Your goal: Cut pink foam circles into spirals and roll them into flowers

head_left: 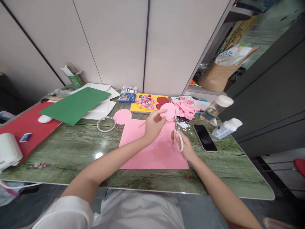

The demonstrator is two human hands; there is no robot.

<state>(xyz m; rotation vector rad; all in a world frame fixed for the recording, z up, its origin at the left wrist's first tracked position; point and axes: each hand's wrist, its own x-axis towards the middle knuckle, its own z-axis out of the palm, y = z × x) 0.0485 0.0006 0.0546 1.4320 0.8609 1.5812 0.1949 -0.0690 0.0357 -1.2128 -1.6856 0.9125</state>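
My left hand point(153, 125) pinches a round pink paper disc point(168, 112) by its left side and holds it up above the table. My right hand point(184, 144) grips a pair of white-handled scissors point(179, 143), with the blades upright against the disc's right edge. How far apart the blades are is too small to tell. Below both hands lies a large pink sheet point(152, 156), and a second pink circle point(122, 116) rests beyond its upper left corner. A thin stick-like thing shows beside my left wrist.
Pink paper strips point(184, 109), white scraps point(184, 125) and a phone point(205, 137) lie to the right, near two bottles. Behind are a yellow sheet point(133, 107) with pompoms point(145, 102) and a blue box point(127, 96). Green card point(76, 105), red card point(14, 127) and a tape ring point(106, 129) lie left.
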